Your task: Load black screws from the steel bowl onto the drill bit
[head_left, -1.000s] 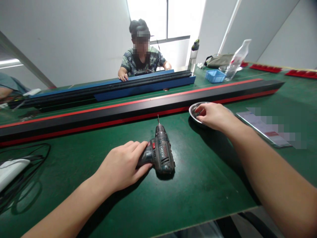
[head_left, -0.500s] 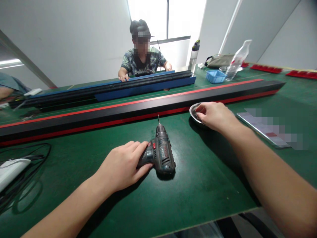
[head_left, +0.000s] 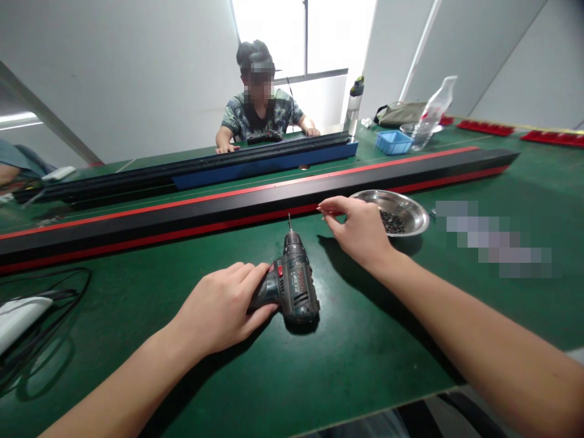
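Observation:
My left hand (head_left: 219,307) is wrapped round the grip of a dark cordless drill (head_left: 298,283), which lies on its side on the green table with its thin bit pointing at a long black bar with red edges (head_left: 246,198). My right hand (head_left: 358,228) is closed in a pinch just left of a round metal dish (head_left: 413,210), partly covering it. Small dark pieces, like screws (head_left: 393,222), lie in the dish. Whatever sits between my right fingertips is too small to make out. Those fingertips are near the bar's front red edge.
Black cables and a white power strip (head_left: 20,316) lie at the left. Beyond the bar are blue and black lengths (head_left: 274,157), a blue basket (head_left: 393,142) and a clear bottle (head_left: 433,115). A co-worker (head_left: 260,112) sits across the table; another person's arm shows far left.
My right hand has come out of the metal dish and moved left toward the drill bit, uncovering the dark pieces. The left hand keeps its hold on the drill.

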Motion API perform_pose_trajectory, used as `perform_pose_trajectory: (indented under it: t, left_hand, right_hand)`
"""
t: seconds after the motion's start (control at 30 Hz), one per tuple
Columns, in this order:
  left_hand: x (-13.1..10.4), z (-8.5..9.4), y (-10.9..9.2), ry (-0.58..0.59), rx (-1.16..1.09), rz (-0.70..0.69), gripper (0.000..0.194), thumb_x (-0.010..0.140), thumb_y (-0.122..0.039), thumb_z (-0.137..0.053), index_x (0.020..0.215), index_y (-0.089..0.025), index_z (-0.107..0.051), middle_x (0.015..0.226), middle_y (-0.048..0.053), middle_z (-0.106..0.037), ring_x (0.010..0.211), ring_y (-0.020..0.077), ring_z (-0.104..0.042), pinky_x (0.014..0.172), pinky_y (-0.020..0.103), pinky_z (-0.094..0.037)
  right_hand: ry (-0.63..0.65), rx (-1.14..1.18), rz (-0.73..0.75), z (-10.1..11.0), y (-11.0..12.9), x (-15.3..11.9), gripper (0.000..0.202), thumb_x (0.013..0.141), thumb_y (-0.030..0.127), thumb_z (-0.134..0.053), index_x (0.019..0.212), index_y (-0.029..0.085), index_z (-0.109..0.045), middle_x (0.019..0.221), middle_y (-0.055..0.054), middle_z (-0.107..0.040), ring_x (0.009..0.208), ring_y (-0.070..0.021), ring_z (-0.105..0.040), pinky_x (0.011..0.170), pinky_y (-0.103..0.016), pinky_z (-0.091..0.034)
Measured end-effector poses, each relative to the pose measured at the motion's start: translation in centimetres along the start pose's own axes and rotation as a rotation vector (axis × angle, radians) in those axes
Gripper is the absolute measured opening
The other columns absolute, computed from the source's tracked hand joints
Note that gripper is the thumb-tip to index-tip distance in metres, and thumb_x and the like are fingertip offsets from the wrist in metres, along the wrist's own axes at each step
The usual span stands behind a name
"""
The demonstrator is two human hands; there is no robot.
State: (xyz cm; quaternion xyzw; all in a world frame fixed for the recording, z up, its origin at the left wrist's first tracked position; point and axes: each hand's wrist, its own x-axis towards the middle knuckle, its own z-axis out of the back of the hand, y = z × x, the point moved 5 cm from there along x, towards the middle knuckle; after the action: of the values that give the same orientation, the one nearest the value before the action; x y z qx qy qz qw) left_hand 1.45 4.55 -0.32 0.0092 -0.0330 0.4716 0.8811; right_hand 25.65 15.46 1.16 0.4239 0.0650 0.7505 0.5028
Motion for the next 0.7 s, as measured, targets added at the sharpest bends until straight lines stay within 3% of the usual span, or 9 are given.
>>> perform_pose_trajectory:
  t: [0.2, 0.7]
  left_hand:
    - [-0.1, 0.2, 0.0, 0.008, -0.010, -0.069, 0.049, 0.098, -0.045, -0.057, 0.138, -0.019, -0.051, 0.116, 0.012, -0.070, 0.103, 0.0292, -0.067, 0.089, 0.044, -0.055]
    - [0.0, 0.1, -0.5, 0.020, -0.054, -0.137, 0.049, 0.097, -0.044, -0.059, 0.137, -0.017, -0.053, 0.116, 0.013, -0.071, 0.101, 0.0294, -0.067, 0.087, 0.045, -0.056]
  right_hand:
    - [0.055, 0.161, 0.004, -2.7, -0.3, -0.6, 0.022, 0.092, 0.015, -0.066, 0.108, 0.022, -0.078, 0.103, -0.005, -0.081, 0.093, -0.0227, -0.077, 0.092, -0.037, -0.059]
    - [0.060, 0.080, -0.001, -4.0, -1.8, -0.1, 0.015, 0.098, 0.020, -0.061, 0.103, 0.019, -0.075, 0.098, -0.009, -0.080, 0.088, -0.0233, -0.074, 0.084, -0.036, -0.055]
